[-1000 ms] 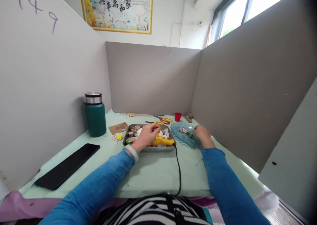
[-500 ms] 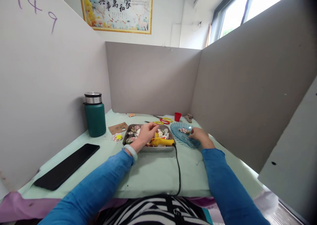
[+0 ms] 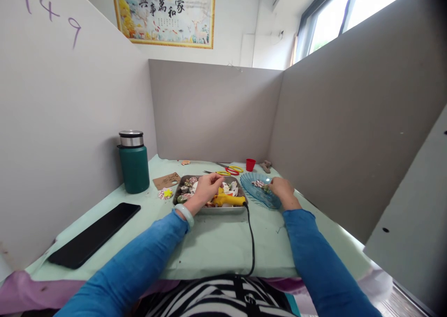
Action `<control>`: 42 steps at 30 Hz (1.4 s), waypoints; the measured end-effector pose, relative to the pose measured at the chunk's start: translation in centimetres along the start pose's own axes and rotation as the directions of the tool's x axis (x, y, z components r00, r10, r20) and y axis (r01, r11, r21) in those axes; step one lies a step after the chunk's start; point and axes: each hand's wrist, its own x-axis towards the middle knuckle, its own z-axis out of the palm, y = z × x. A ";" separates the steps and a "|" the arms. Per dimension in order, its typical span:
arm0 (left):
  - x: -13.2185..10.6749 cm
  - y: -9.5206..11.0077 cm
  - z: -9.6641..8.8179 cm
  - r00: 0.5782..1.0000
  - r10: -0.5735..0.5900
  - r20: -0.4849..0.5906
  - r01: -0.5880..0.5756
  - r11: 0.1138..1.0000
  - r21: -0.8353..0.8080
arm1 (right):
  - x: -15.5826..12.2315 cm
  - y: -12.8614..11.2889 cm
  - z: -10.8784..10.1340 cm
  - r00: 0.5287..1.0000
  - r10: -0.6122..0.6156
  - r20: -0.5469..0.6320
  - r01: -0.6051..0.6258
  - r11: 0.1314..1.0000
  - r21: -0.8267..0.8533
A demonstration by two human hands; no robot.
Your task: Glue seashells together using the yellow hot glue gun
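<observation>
My left hand [image 3: 208, 188] hovers over a metal tray [image 3: 209, 210], its fingers pinched together; whatever they hold, if anything, is too small to make out. Shells [image 3: 186, 189] fill the tray, and a yellow glue gun [image 3: 228, 199] lies across its right part with a black cord running toward me. My right hand [image 3: 281, 189] reaches over the right side of a blue shell-shaped plate [image 3: 249, 181], fingertips bent down at small shells [image 3: 260, 185] on it. Its fingers are closed, and their tips are partly hidden.
A green bottle [image 3: 134, 165] and a black phone [image 3: 94, 233] are on the left. Near the tray lie a brown card [image 3: 166, 181] and a decorated round piece [image 3: 165, 193]. Scissors [image 3: 232, 170], a red cup [image 3: 250, 165] and a brown lump [image 3: 266, 166] sit behind. Grey partitions [image 3: 216, 110] enclose the table.
My right hand has shifted slightly left and up over the blue plate, and more small pieces show beside its fingers. My left hand stays in place.
</observation>
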 end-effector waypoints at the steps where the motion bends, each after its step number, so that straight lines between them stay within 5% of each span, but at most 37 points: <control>1: 0.0 0.0 0.0 1.000 0.000 0.001 0.000 1.000 0.000 | -0.1 0.0 -0.2 1.000 0.011 -0.009 -0.011 1.000 -0.002; 9: 0.0 -0.1 0.0 1.000 0.005 0.007 -0.005 1.000 -0.001 | 0.3 0.0 0.5 0.998 -0.011 0.061 0.013 0.999 -0.037; 20: -0.1 0.2 -0.1 1.000 0.005 0.003 -0.005 1.000 0.024 | 1.3 1.3 2.0 0.988 0.019 -0.151 -0.027 0.998 -0.050; 34: 0.0 0.8 -0.4 0.996 -0.092 -0.011 0.090 0.991 -0.096 | 0.8 0.7 1.7 0.982 0.048 -0.185 -0.049 0.999 -0.001; 37: 0.3 0.8 -1.0 0.990 -0.129 -0.058 0.119 0.981 -0.151 | -0.3 -0.6 0.1 0.983 -0.035 -0.178 0.056 0.991 0.120; 38: 0.5 0.8 -1.3 0.987 -0.138 -0.082 0.125 0.980 -0.152 | -0.9 -1.4 -0.4 0.973 -0.146 -0.177 0.181 0.962 0.206; 40: 0.9 0.6 -1.8 0.983 -0.132 -0.126 0.118 0.986 -0.115 | -2.7 -3.3 -1.3 0.896 -0.405 -0.183 0.444 0.814 0.374; 42: 1.2 0.5 -2.4 0.981 -0.098 -0.166 0.094 0.995 -0.036 | -5.0 -5.5 -1.9 0.767 -0.613 -0.187 0.625 0.652 0.429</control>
